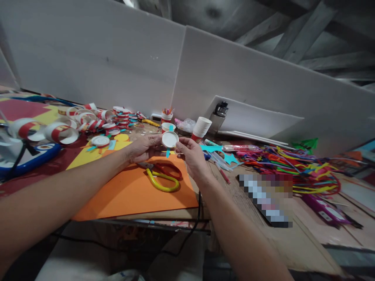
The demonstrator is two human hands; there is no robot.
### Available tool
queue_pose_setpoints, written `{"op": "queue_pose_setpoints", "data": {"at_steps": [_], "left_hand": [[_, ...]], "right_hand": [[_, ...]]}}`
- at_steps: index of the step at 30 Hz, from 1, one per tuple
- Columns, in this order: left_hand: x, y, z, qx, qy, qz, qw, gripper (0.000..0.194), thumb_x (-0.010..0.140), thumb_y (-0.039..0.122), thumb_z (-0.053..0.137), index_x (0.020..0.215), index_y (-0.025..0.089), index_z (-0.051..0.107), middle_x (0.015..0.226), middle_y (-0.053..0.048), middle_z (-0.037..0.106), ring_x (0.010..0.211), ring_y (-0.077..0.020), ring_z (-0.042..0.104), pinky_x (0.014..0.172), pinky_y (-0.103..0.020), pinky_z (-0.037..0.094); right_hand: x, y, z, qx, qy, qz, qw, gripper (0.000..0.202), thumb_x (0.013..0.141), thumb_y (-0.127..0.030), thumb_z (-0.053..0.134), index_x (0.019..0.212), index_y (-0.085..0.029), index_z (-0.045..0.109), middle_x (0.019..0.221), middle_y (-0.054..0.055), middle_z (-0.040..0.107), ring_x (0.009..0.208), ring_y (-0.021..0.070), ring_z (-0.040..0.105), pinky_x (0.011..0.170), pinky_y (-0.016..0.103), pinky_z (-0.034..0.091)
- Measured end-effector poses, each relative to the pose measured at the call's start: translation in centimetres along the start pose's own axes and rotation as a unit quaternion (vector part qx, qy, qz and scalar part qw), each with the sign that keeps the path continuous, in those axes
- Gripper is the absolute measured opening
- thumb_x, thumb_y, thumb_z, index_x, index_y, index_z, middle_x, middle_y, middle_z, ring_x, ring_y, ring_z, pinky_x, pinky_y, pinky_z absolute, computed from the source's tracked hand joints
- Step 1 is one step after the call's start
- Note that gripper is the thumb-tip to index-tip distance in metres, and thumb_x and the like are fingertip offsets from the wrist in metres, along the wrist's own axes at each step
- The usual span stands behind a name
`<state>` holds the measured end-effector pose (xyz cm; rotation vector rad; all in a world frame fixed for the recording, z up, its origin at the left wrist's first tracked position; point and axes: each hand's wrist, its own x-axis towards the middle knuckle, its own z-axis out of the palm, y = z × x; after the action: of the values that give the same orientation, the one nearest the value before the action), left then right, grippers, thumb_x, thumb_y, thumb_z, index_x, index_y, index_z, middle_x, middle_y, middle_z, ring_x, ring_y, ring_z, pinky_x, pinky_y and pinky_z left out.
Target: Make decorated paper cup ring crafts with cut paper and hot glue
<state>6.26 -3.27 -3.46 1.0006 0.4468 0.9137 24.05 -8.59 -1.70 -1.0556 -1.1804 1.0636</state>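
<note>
the small white disc (pixel 170 139) with blue tabs (pixel 168 153) is held up above the orange sheet (pixel 117 199), in from the near edge of the tabletop (pixel 225 203); it looks light and papery, fairly stiff at its rim but easily crushed, so a gentle rim hold should suit. the left hand (pixel 145 148) has its fingers nearly closed on the left rim, and the right hand (pixel 195 158) pinches the right.
</note>
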Motion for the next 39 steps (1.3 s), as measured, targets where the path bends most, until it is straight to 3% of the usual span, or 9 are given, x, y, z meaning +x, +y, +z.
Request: {"op": "queue_pose_setpoints", "data": {"at_steps": [6, 12, 21, 27, 39], "left_hand": [[0.1, -0.1, 0.2, -0.002, -0.003, 0.006, 1.0, 0.026, 0.082, 0.029, 0.07, 0.101, 0.011, 0.068, 0.085, -0.01, 0.073, 0.075, -0.0183, 0.071, 0.073, -0.033, 0.06], [-0.1, -0.1, 0.1, 0.023, -0.038, 0.003, 0.999, 0.037, 0.075, 0.029, 0.077, 0.106, 0.011, 0.069, 0.099, -0.014, 0.073, 0.085, -0.0205, 0.071, 0.076, -0.032, 0.06], [-0.3, 0.0, 0.2, 0.038, -0.035, 0.032, 0.998, 0.03, 0.078, 0.03, 0.074, 0.101, 0.011, 0.071, 0.096, -0.012, 0.072, 0.085, -0.0194, 0.069, 0.077, -0.033, 0.059], [-0.2, -0.2, 0.1, 0.078, -0.003, 0.039, 0.996, 0.035, 0.067, 0.02, 0.082, 0.1, 0.013, 0.069, 0.094, -0.007, 0.071, 0.078, -0.0147, 0.065, 0.066, -0.024, 0.056], [0.0, 1.1, -0.4, 0.043, 0.071, 0.064, 0.995, 0.03, 0.064, 0.014, 0.081, 0.091, 0.013, 0.067, 0.089, -0.006, 0.069, 0.075, -0.0148, 0.065, 0.06, -0.024, 0.055]], "right_hand": [[0.0, 0.0, -0.1, 0.013, 0.01, 0.002, 1.0, 0.034, 0.065, -0.032, 0.076, 0.092, -0.019, 0.06, 0.08, -0.003, 0.062, 0.067, 0.0087, 0.055, 0.057, 0.022, 0.042], [-0.1, -0.1, 0.0, 0.01, 0.012, 0.007, 1.0, 0.036, 0.064, -0.033, 0.077, 0.092, -0.019, 0.06, 0.08, -0.003, 0.062, 0.067, 0.0086, 0.055, 0.056, 0.021, 0.042], [0.3, 0.4, 0.0, 0.046, -0.011, -0.005, 0.999, 0.034, 0.067, -0.041, 0.075, 0.088, -0.019, 0.059, 0.079, -0.003, 0.058, 0.063, 0.0071, 0.053, 0.057, 0.022, 0.047], [0.2, 0.4, -0.2, 0.02, -0.004, 0.012, 1.0, 0.035, 0.07, -0.044, 0.072, 0.091, -0.02, 0.059, 0.081, -0.002, 0.06, 0.064, 0.0074, 0.054, 0.055, 0.02, 0.045], [0.1, -0.9, -0.8, -0.009, 0.048, -0.019, 0.999, 0.026, 0.072, -0.033, 0.068, 0.091, -0.02, 0.058, 0.08, -0.003, 0.06, 0.064, 0.0079, 0.055, 0.055, 0.021, 0.043]]}}
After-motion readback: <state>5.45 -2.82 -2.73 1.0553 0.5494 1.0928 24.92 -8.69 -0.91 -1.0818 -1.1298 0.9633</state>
